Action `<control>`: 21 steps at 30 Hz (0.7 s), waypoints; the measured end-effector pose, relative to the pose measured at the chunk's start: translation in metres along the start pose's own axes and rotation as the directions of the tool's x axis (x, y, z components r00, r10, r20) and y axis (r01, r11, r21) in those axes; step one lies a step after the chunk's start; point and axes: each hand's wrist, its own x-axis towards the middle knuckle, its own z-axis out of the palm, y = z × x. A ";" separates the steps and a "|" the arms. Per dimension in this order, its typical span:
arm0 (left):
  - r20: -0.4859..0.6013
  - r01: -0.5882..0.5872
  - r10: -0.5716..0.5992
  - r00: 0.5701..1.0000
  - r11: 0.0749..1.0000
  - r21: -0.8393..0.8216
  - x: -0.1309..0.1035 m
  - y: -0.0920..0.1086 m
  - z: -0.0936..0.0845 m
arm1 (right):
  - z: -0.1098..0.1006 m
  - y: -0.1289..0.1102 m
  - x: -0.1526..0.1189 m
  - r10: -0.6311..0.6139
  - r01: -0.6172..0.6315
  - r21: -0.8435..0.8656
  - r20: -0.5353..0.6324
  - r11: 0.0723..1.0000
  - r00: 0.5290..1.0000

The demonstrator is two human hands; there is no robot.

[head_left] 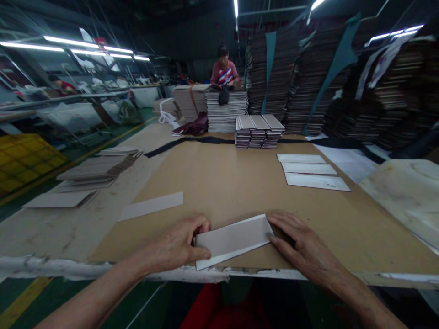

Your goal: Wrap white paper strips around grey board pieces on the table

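A long pale panel with white edges lies slanted near the table's front edge. My left hand is closed on its left end, with the thumb on top and the fingers curled behind. At the right end, my right hand has its thumb and fingertips against the short side, and its fingers are held together. A flat pale strip rests on the brown board, beyond my left hand. Three white panels lie in a row on the right, beyond my right hand.
Loose grey panels are piled at the left. Bundled panels stand at the back of the table, near a dark cloth strip. A person is behind tall stacks. A whitish container stands at the right.
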 end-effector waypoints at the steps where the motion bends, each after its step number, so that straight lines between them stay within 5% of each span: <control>1: 0.009 -0.002 0.003 1.000 0.999 -0.054 -0.002 0.000 0.001 | -0.001 0.000 0.000 0.039 -0.038 0.039 -0.007 0.999 0.999; 5: -0.055 -0.073 0.060 0.997 0.958 -0.276 -0.011 0.000 0.009 | -0.003 -0.011 0.000 0.302 -0.265 0.427 -0.019 0.865 0.953; 9: -0.143 -0.128 0.049 0.988 0.781 -0.611 -0.019 0.009 0.033 | -0.005 -0.037 0.007 0.380 -0.199 0.819 -0.025 0.538 0.925; 14: -0.146 -0.145 0.046 0.988 0.584 -0.798 -0.028 0.029 0.063 | -0.012 -0.070 0.027 0.383 -0.093 0.900 -0.085 0.425 0.920; 18: -0.036 -0.131 0.216 0.976 0.445 -0.886 -0.039 0.041 0.064 | -0.016 -0.097 0.029 0.364 -0.093 0.926 -0.050 0.366 0.930; 21: 0.012 -0.079 0.367 0.930 0.234 -0.969 -0.043 0.047 0.068 | -0.006 -0.120 0.019 0.262 -0.178 0.931 0.094 0.317 0.961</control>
